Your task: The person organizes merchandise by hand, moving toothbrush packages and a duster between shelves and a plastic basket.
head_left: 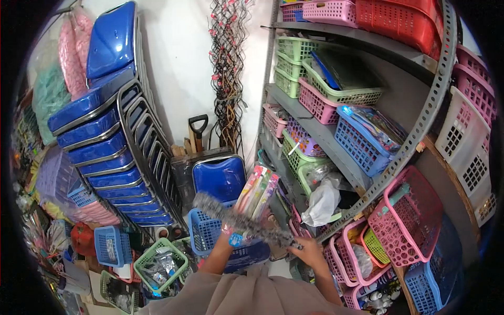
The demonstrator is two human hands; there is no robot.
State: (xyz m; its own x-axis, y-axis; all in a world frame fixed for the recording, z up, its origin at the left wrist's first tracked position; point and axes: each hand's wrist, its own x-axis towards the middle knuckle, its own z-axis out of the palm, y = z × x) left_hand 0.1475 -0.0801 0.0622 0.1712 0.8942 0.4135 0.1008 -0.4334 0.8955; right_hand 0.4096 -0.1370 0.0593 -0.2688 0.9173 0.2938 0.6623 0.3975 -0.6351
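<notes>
A grey fluffy duster (215, 208) slants across the space before me, its thin end in the closed fingers of my right hand (311, 255). My left hand (224, 242) is partly covered by the duster. It seems to grip several flat packs (257, 193) in pink, yellow and white, perhaps packaged toothbrushes, which stand up beyond the duster. The duster passes in front of the packs' lower part. Just past my left hand sits a blue plastic basket (197, 227), close to a blue chair (219, 176).
Stacked blue chairs (105, 142) with metal frames rise on the left. A metal shelf (328, 131) holding several plastic baskets runs along the right. More baskets, including a green one (139, 268), crowd the floor near me. Twisted decorative branches (227, 94) stand against the white wall.
</notes>
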